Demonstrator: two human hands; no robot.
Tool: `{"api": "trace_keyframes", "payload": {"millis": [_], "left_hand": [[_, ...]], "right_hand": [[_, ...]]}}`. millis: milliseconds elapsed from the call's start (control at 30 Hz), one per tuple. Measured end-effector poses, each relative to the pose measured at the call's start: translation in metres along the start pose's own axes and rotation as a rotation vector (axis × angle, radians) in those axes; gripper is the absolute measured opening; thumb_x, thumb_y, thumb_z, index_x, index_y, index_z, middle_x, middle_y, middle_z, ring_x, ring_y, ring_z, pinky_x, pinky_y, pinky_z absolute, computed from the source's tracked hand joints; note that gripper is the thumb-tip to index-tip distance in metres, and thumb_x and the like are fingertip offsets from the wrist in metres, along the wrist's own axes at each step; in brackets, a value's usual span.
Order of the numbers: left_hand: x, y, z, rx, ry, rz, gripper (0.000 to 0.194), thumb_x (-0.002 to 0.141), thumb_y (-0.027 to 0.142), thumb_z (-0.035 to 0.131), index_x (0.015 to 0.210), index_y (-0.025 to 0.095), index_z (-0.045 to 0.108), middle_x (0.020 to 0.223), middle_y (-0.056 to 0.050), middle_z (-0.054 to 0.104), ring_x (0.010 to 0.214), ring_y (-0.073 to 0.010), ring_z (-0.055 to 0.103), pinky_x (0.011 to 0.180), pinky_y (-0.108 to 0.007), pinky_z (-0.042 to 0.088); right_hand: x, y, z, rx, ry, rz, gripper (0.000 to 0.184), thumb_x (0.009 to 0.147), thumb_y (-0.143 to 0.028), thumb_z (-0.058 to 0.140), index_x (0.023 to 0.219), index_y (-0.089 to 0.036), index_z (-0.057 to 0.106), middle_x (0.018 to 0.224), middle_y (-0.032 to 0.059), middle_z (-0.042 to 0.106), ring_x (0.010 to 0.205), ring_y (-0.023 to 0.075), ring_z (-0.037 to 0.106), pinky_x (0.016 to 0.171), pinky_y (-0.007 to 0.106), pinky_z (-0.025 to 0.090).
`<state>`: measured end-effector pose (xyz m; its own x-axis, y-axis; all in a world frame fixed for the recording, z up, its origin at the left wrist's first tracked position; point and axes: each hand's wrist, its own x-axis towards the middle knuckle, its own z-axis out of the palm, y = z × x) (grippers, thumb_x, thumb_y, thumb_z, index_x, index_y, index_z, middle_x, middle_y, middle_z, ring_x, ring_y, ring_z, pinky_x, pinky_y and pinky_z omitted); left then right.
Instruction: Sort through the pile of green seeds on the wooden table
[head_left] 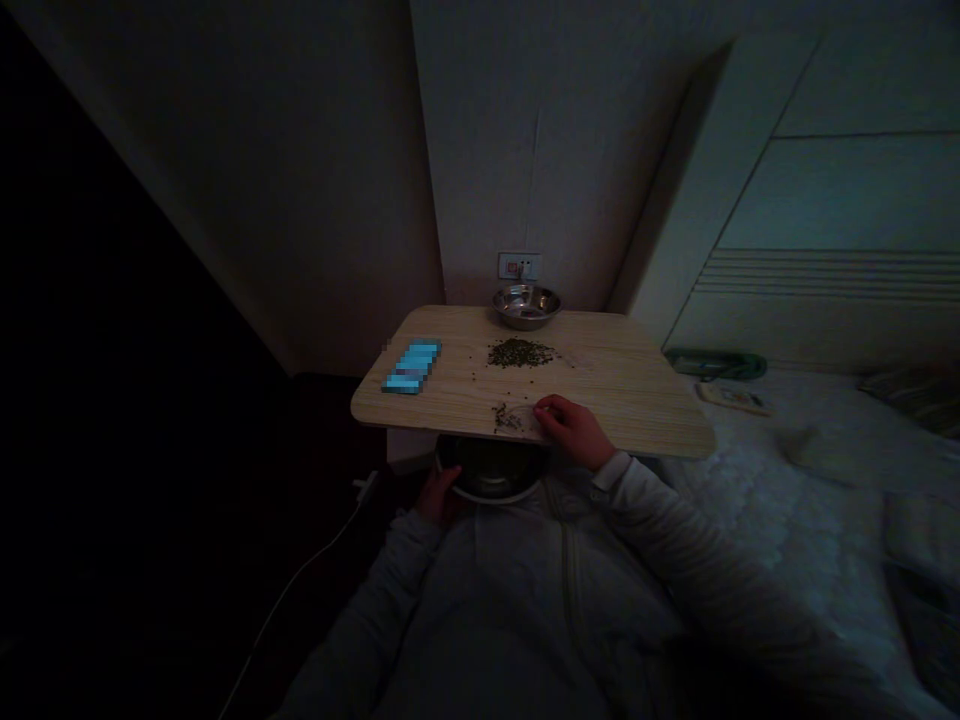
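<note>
My right hand [574, 428] rests on the near edge of a small wooden table [637, 390], fingers curled beside a little cluster of dark green beans [508, 417]. What its fingers hold, if anything, is too small to see. My left hand [439, 495] grips the rim of a metal bowl [489, 475] held just under the table's near edge. A larger pile of the same beans [520, 352] lies in the table's middle. Another metal bowl [526, 305] stands at the far edge.
A glowing blue phone [412, 366] lies on the table's left side. A wall socket [518, 266] is behind the far bowl. A white cable [300, 575] runs over the dark floor at left. A bed [787, 470] with small items lies at right.
</note>
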<state>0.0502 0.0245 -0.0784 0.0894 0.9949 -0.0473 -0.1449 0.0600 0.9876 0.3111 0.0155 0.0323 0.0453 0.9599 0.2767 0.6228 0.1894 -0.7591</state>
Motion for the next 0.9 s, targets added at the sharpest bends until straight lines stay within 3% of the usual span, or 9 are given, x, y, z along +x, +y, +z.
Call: {"api": "trace_keyframes", "payload": {"millis": [167,300,500,533,633,733,900], "left_hand": [[-0.001,0.0,0.004,-0.066,0.039,-0.094,0.03,0.04,0.011,0.081,0.063,0.024,0.067,0.09,-0.004,0.074,0.113,-0.0315,0.06,0.107,-0.044,0.038],[-0.004,0.003,0.016,-0.182,0.102,-0.174,0.021,0.053,0.019,0.078,0.069,0.024,0.066,0.089,-0.004,0.073,0.115,-0.0291,0.059,0.105,-0.045,0.04],[-0.003,0.012,0.021,-0.2,0.106,-0.234,0.019,0.051,0.026,0.079,0.062,0.024,0.064,0.092,-0.007,0.073,0.117,-0.0326,0.057,0.104,-0.048,0.041],[-0.004,0.013,0.02,-0.194,0.104,-0.229,0.018,0.051,0.028,0.079,0.061,0.024,0.064,0.093,-0.007,0.074,0.118,-0.0333,0.057,0.105,-0.049,0.041],[-0.011,0.014,0.017,-0.121,0.105,-0.138,0.035,0.032,0.008,0.083,0.058,0.026,0.066,0.096,-0.005,0.074,0.127,-0.0337,0.049,0.113,-0.042,0.031],[-0.018,0.014,0.015,-0.076,0.11,-0.022,0.037,0.036,0.008,0.082,0.065,0.026,0.07,0.102,-0.005,0.073,0.13,-0.0329,0.046,0.115,-0.041,0.027],[-0.018,0.016,0.018,-0.099,0.134,-0.06,0.029,0.044,0.01,0.079,0.064,0.026,0.068,0.089,-0.004,0.074,0.129,-0.0332,0.047,0.112,-0.044,0.031]], "right_hand": [[-0.002,-0.004,0.002,-0.013,0.008,-0.009,0.022,0.082,-0.039,0.051,0.084,-0.019,0.062,0.061,-0.0001,0.061,0.055,0.0143,0.053,0.056,0.025,0.038],[-0.006,-0.009,0.005,0.016,-0.015,-0.039,0.024,0.083,-0.04,0.051,0.084,-0.019,0.062,0.059,-0.0006,0.06,0.055,0.0144,0.052,0.056,0.026,0.038],[-0.007,-0.002,-0.009,0.093,0.019,-0.017,0.032,0.082,-0.049,0.051,0.084,-0.019,0.061,0.057,-0.0008,0.057,0.054,0.0143,0.05,0.052,0.026,0.038],[-0.006,0.001,-0.014,0.088,0.044,-0.003,0.033,0.081,-0.05,0.051,0.084,-0.019,0.061,0.057,-0.0009,0.056,0.053,0.0142,0.049,0.052,0.026,0.037],[-0.004,0.011,-0.027,0.058,0.098,0.042,0.034,0.08,-0.052,0.05,0.082,-0.019,0.06,0.056,-0.001,0.055,0.052,0.014,0.048,0.052,0.027,0.037],[-0.002,0.018,-0.032,0.021,0.099,0.066,0.035,0.079,-0.052,0.049,0.081,-0.019,0.06,0.055,-0.0009,0.055,0.052,0.0142,0.048,0.052,0.027,0.036],[-0.002,0.015,-0.026,0.003,0.095,0.047,0.033,0.079,-0.051,0.051,0.08,-0.019,0.061,0.056,-0.0001,0.057,0.053,0.0146,0.049,0.052,0.027,0.036]]}}
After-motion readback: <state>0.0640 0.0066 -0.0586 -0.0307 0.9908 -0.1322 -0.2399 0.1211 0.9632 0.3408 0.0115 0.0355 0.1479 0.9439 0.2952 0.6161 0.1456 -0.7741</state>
